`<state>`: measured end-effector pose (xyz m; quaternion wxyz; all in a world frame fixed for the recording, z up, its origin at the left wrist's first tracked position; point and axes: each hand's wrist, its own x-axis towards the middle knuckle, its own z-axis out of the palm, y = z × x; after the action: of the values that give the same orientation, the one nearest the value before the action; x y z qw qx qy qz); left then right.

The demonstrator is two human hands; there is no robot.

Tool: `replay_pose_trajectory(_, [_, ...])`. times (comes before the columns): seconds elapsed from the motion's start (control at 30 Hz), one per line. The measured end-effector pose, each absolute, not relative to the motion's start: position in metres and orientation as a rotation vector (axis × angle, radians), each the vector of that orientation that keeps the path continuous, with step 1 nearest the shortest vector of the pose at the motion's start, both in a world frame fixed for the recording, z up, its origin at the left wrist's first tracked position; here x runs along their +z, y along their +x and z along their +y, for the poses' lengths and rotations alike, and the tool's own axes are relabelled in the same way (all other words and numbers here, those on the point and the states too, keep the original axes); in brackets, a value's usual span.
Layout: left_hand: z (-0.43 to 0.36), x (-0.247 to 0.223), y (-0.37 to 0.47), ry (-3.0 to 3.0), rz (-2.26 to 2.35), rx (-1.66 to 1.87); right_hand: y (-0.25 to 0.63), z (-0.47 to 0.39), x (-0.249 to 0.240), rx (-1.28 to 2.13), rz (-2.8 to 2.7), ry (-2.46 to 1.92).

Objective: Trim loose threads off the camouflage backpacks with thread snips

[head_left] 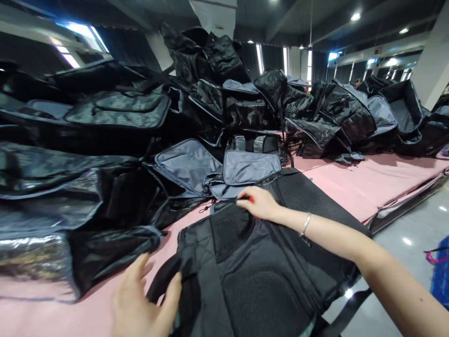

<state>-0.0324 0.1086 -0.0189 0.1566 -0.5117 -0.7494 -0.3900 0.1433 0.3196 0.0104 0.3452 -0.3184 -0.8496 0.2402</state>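
A black backpack [245,262] with mesh padded panels lies on the pink table surface [343,192], its straps toward me. My right hand [257,202] is at the far edge of the backpack, fingers closed around a small red item [251,199] that is mostly hidden. At the lower left, my left hand [143,299] is beside the near strap, thumb and fingers apart, slightly blurred. No object shows between its fingers.
Open camouflage bags with grey linings [252,166] lie just beyond the backpack. More bags [119,110] are heaped at the left and back. Another pile [347,110] stands at the back right. A blue item [441,276] is at the right edge, above the shiny floor.
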Motion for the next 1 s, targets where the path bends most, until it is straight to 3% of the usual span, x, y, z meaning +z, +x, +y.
replay_pose_trajectory(0.27, [0.203,-0.011,0.037,-2.119,-1.772,-0.684,0.2,0.365,-0.018,0.488,-2.08,-1.138])
replay_pose_trajectory(0.47, [0.246,-0.021,0.056,-2.029,-1.877,-0.243,0.201,0.353,-0.023,0.305,-2.151,-1.176])
replay_pose_trajectory(1.0, [0.24,-0.036,0.06,-1.903,-1.887,-0.345,0.21,0.349,-0.022,-0.013,-2.478,-1.06])
